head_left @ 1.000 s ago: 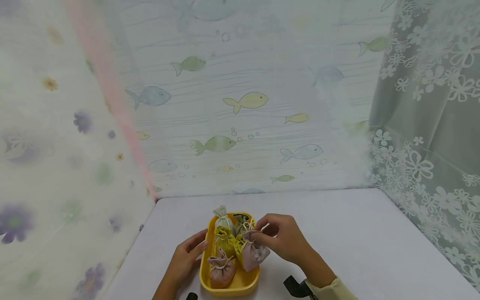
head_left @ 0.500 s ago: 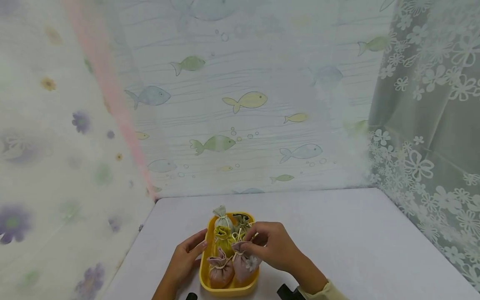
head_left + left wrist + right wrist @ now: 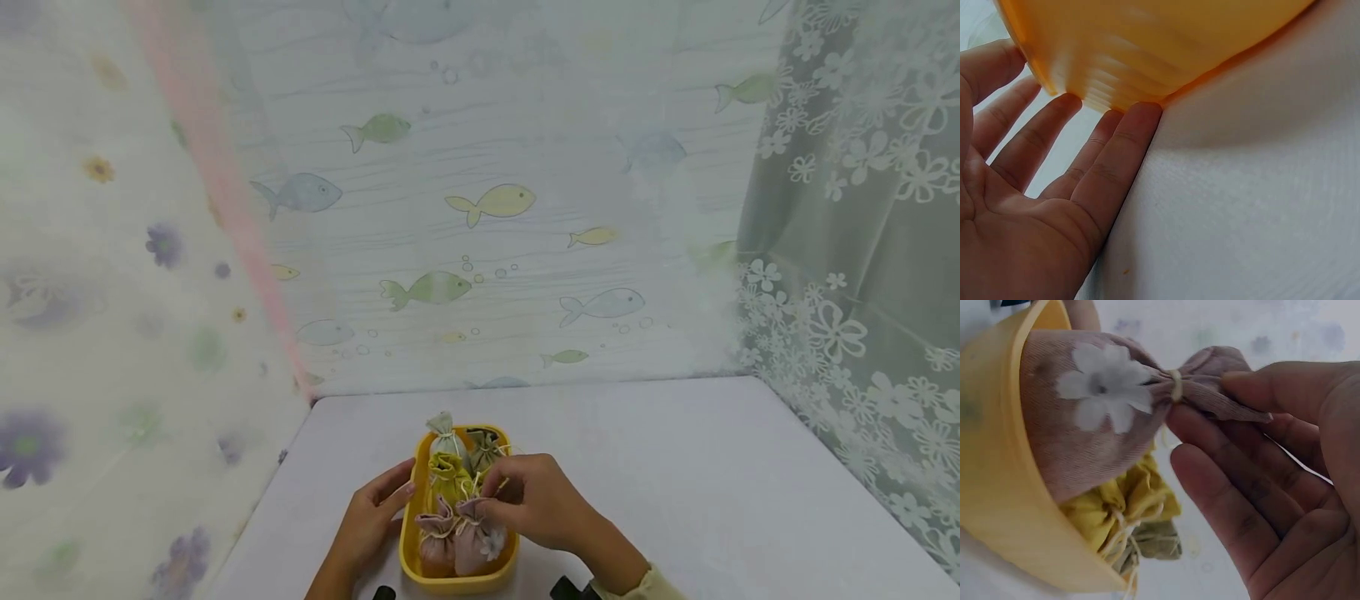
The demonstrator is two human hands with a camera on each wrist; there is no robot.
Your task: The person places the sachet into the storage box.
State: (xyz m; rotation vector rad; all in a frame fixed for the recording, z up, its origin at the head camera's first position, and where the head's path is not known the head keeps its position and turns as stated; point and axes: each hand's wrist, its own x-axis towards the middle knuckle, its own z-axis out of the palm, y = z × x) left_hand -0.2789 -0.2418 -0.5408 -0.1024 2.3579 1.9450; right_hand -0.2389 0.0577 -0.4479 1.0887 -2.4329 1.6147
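My right hand (image 3: 543, 504) pinches the gathered neck of a pinkish drawstring pouch (image 3: 1088, 419) with a white flower on its front. The pouch sits at the near right of a yellow tray (image 3: 457, 586), its lower part behind the tray wall in the right wrist view. Beside it on the left lies another pink pouch (image 3: 437, 550). My left hand (image 3: 367, 517) touches the tray's left side, its fingers (image 3: 1116, 150) fairly straight against the ribbed outer wall. Yellow-green (image 3: 447, 479), pale grey (image 3: 444, 437) and olive (image 3: 486, 446) pouches fill the tray's far part.
The tray rests on a white-covered table (image 3: 675, 467). A fish-printed curtain (image 3: 495, 250) hangs behind it, a flower-printed one (image 3: 112, 333) on the left and a lace one (image 3: 862, 275) on the right.
My right hand has moved left and toward me, lowering the flowered pouch into the tray's near right corner beside the other pink pouch. The left hand stays on the tray's side.
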